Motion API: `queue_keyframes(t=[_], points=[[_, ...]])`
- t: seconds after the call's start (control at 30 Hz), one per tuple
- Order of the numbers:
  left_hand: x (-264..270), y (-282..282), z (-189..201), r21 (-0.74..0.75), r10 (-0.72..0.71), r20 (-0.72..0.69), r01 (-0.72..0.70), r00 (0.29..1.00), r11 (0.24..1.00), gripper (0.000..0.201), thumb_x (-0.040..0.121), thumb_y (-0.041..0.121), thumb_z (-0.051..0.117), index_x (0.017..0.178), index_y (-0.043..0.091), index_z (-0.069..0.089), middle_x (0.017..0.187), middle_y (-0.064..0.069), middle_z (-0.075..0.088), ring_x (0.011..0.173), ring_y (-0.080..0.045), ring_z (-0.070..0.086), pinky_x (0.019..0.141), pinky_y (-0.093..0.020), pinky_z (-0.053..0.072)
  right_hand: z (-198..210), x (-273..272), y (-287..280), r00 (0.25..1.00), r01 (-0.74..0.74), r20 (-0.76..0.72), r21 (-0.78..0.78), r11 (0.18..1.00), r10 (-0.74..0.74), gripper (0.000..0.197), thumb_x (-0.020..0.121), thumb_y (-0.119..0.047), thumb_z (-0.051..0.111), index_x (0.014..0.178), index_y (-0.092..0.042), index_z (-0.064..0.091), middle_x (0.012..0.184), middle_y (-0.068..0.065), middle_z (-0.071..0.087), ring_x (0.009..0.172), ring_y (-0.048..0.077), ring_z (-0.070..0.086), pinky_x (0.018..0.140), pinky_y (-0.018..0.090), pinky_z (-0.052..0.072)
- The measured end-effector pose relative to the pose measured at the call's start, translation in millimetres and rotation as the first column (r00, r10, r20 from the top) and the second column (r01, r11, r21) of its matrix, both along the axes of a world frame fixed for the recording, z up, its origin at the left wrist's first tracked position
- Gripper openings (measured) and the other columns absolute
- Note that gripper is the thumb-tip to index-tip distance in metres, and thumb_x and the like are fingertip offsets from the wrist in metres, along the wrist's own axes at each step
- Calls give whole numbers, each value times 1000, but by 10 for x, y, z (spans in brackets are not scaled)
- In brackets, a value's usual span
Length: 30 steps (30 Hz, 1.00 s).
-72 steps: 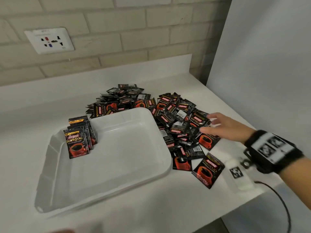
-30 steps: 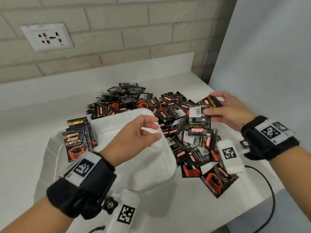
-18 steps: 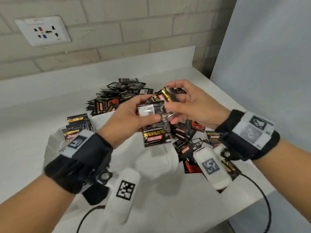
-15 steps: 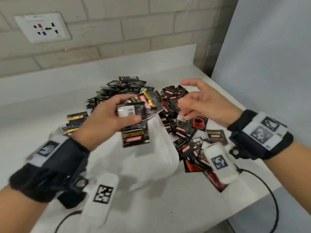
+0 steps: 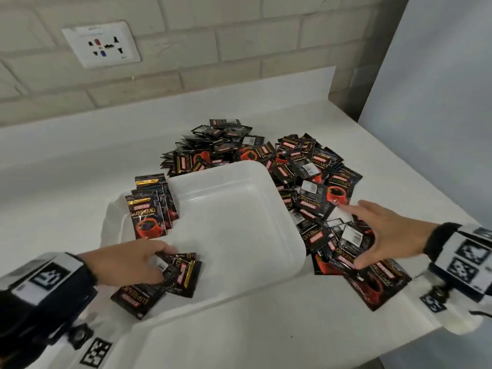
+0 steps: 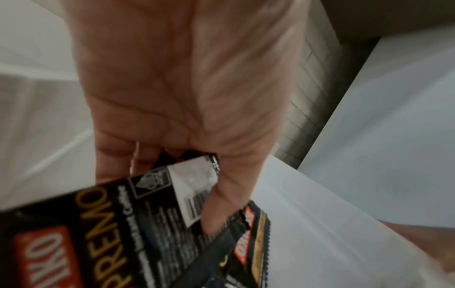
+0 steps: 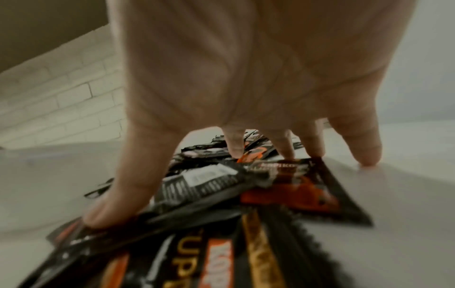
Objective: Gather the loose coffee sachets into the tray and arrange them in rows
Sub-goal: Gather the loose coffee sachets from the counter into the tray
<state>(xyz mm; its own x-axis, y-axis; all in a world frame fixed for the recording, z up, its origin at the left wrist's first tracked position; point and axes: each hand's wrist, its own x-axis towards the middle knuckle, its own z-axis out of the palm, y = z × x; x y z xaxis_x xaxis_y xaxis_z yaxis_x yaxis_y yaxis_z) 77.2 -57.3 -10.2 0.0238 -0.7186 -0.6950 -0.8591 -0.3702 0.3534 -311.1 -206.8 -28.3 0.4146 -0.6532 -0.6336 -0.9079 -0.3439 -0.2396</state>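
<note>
A white tray (image 5: 291, 217) sits mid-counter, with a short row of black and red coffee sachets (image 5: 149, 209) standing in its far-left corner. My left hand (image 5: 165, 263) grips a few sachets (image 5: 183, 272) low in the tray's near-left corner. In the left wrist view the thumb (image 6: 221, 202) pinches those sachets (image 6: 98, 233) over the tray floor (image 6: 320, 224). The loose pile (image 5: 306, 166) wraps the tray's far and right sides. My right hand (image 5: 356, 235) is spread over its near-right end. The right wrist view shows the thumb (image 7: 110, 210) and fingertips pressing on sachets (image 7: 209, 181).
A brick wall with a white socket plate (image 5: 101, 45) rises behind the white counter (image 5: 66, 169). A grey panel (image 5: 439, 102) stands at the right. The counter's front edge runs just below my wrists, and some sachets (image 5: 378, 283) lie near it.
My left hand has carried its sachets from mid-air down into the tray's near-left corner. The right hand, which had just let go of them, has dropped onto the loose sachets right of the tray.
</note>
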Motion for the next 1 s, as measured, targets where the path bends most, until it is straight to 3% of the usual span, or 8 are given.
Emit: queue_keyframes(t=[0.13,0.33,0.43,0.53,0.6,0.7,0.87,1.0], points=[[18,-4,11,-84,-154,224,177,962,981,43,89,29,57,126,39,37,128,12,38,116,-3,41,96,-14,34,-79,89,28,996,-66,-64,-159,985,57,112,59,-63,72,144,-37,5,151,3,3,138,25,10,110,39,25],[32,22,117,-109,-125,279,161,952,981,53,89,36,56,137,32,32,131,15,36,114,-3,40,96,-16,34,-117,154,4,997,14,77,-191,981,1,83,62,-46,79,130,-29,35,116,-5,39,111,15,39,96,33,40],[6,9,203,-172,-58,216,96,975,980,47,87,42,57,129,40,35,119,20,40,108,0,42,81,-11,35,-119,146,-8,961,135,252,-76,988,-112,68,64,-26,83,117,-27,40,110,-7,55,99,12,54,87,25,43],[-66,-23,332,-256,-21,103,47,994,966,58,52,80,60,99,56,36,103,30,44,102,6,49,68,-5,36,-77,110,-41,911,201,363,16,979,-193,53,64,-9,82,99,-29,47,97,-11,62,85,5,61,79,21,48],[-95,-55,358,-327,-13,99,45,995,944,43,64,67,64,94,57,35,101,31,46,102,4,53,67,-6,37,-48,68,-90,895,219,389,42,975,-218,44,65,-2,80,87,-27,51,85,-10,63,67,-5,61,60,10,46],[-151,-118,390,-433,-2,55,26,998,901,32,83,35,63,95,54,40,102,31,49,100,2,54,71,-6,38,-3,-18,-171,888,263,388,10,965,-246,34,66,-2,79,85,-16,55,85,4,66,65,6,62,52,11,45],[-276,-255,472,-522,44,-88,-83,995,849,24,83,28,65,95,46,54,102,19,60,93,-1,59,75,-21,49,200,-97,-213,858,298,438,1,955,-268,33,68,2,76,88,-15,56,85,2,67,58,-4,61,51,6,43],[-489,-387,542,-550,17,-210,-132,978,825,26,83,27,64,100,45,55,102,21,60,86,2,60,57,-12,42,372,-115,-231,837,323,470,-8,946,-282,33,68,1,77,89,-16,57,86,1,67,65,5,64,53,10,45]])
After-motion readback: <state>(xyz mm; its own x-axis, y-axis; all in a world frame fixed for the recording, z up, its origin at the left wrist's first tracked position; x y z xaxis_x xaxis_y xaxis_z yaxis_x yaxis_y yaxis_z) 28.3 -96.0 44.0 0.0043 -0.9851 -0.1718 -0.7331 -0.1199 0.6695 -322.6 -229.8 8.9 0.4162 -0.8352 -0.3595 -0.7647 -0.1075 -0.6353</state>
